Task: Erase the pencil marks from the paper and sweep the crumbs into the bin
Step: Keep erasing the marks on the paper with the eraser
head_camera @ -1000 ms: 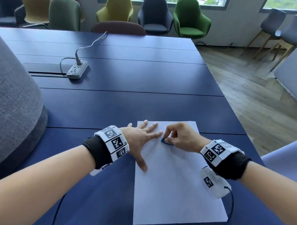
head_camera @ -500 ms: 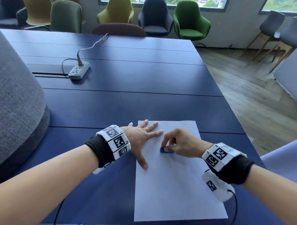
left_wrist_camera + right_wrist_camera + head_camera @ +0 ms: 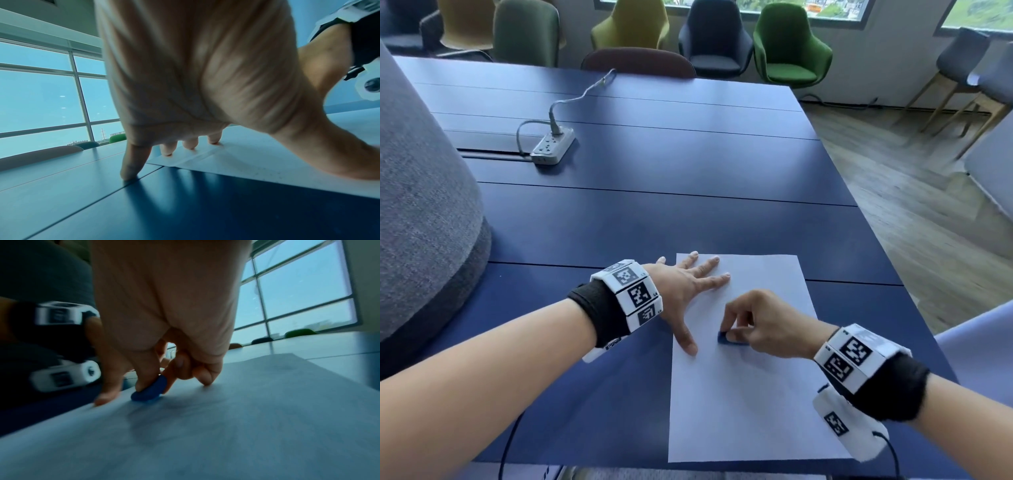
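Note:
A white sheet of paper (image 3: 750, 394) lies on the dark blue table (image 3: 654, 222) near its front edge. My left hand (image 3: 688, 291) is spread flat, with straight fingers (image 3: 190, 144) pressing the sheet's upper left corner and the little finger on the table. My right hand (image 3: 753, 325) pinches a small blue eraser (image 3: 724, 338) between thumb and fingers and presses it on the paper just right of my left thumb. The right wrist view shows the eraser (image 3: 151, 390) tilted against the sheet (image 3: 246, 426). Pencil marks are too faint to make out.
A grey fabric-covered object (image 3: 421, 205) stands at the table's left. A white power strip (image 3: 553, 147) with a cable lies far back left. Coloured chairs (image 3: 787, 48) line the far side. Wooden floor (image 3: 928, 205) is to the right. No bin shows.
My right hand has drawn the eraser down the paper toward me, from beside the left fingertips to level with the left thumb. The left hand has stayed pressed in place.

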### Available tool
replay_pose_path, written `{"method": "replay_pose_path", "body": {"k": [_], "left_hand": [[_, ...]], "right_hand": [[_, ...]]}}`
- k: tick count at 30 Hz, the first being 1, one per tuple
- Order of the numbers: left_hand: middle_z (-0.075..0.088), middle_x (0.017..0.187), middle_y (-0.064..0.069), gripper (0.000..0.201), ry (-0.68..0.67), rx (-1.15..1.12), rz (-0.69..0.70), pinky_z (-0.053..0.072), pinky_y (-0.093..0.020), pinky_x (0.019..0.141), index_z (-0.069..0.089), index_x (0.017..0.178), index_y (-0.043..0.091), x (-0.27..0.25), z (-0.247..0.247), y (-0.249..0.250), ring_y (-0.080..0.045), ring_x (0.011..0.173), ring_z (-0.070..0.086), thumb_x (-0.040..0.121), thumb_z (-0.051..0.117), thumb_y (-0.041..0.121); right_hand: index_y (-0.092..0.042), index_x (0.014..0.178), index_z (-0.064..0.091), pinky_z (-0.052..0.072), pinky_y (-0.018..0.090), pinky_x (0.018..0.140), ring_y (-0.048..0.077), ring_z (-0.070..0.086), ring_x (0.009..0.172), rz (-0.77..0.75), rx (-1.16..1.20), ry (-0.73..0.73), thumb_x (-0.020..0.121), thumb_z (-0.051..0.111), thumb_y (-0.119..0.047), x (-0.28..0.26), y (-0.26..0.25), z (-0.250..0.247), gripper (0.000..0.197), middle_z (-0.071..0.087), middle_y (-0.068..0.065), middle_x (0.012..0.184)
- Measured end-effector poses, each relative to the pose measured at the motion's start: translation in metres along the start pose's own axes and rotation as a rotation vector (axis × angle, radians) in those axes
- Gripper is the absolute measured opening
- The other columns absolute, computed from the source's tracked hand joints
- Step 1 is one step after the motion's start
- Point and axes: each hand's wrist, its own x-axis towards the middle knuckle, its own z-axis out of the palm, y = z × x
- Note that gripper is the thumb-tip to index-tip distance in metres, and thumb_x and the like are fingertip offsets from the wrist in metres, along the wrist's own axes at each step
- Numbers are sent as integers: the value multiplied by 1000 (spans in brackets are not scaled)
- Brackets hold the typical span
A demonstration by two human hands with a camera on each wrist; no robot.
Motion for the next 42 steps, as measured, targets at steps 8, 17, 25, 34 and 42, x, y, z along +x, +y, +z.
{"method": "replay_pose_path", "body": {"k": [8, 17, 25, 34, 42], "left_hand": [[-29, 157, 15, 138, 3, 2, -1, 0, -64, 115, -19, 148, 47, -1, -1, 0, -19, 145, -28, 54, 79, 73], [-26, 159, 12, 136, 26, 30, -7, 6, -68, 113, -16, 146, 54, 1, 0, 1, -22, 147, -23, 51, 78, 75], [-26, 159, 13, 134, 25, 48, -31, 10, -71, 109, -15, 145, 56, -2, -2, 4, -22, 147, -21, 51, 78, 75], [-25, 159, 14, 134, 25, 48, -36, 12, -71, 109, -14, 145, 56, -3, -3, 5, -22, 147, -22, 50, 78, 76], [-24, 159, 14, 134, 33, 52, -33, 14, -69, 110, -14, 145, 56, -2, -3, 5, -21, 147, -21, 50, 77, 77]], "right_hand": [[-18, 81, 72, 37, 8, 51, 1, 48, 50, 32, 11, 50, 81, 70, -17, 1, -3, 2, 3, 53, -10, 60], [-19, 80, 68, 36, 12, 52, 5, 48, 55, 42, 9, 116, 82, 70, -19, -6, -1, 8, 3, 54, -9, 61], [-19, 80, 68, 37, 19, 59, 4, 50, 57, 55, -40, 121, 81, 70, -20, -8, -4, 7, 2, 55, -11, 62], [-19, 83, 69, 40, 12, 53, 4, 48, 54, 17, 8, 41, 82, 70, -21, -20, -3, 16, 2, 58, -5, 65], [-22, 83, 70, 45, 19, 59, 10, 54, 63, -21, 12, -38, 81, 70, -23, -28, -5, 20, 2, 64, 0, 74]]}}
